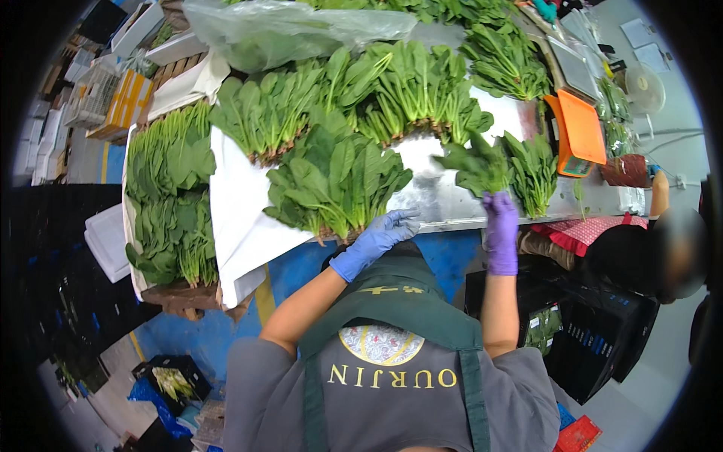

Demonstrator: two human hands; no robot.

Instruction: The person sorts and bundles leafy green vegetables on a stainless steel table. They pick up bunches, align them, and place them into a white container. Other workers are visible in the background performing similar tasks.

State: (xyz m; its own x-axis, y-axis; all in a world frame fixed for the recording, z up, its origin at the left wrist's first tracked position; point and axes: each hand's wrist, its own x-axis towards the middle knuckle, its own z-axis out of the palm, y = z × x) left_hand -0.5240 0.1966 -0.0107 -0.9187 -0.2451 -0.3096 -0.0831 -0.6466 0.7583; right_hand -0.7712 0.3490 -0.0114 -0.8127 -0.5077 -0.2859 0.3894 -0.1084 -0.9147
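Observation:
My right hand [500, 226], in a purple glove, grips a bunch of leafy greens [480, 164] by its stem end. The bunch is blurred and points away from me over the metal table [429, 195]. Just right of it lies another bunch of greens [531, 175], roots towards me. My left hand [390, 229], in a blue glove, is at the table's near edge with nothing seen in it and its fingers stretched to the right. Beside that hand lies a pile of spinach-like greens [339, 181], its pinkish roots at the near edge.
Several more greens [412, 85] lie in rows behind, partly under a clear plastic bag [294, 28]. On the left, a white-lined crate [169, 192] holds stacked greens. An orange scale [576, 127] stands at the right. Another person [621, 248] is beyond it, near black crates [587, 339].

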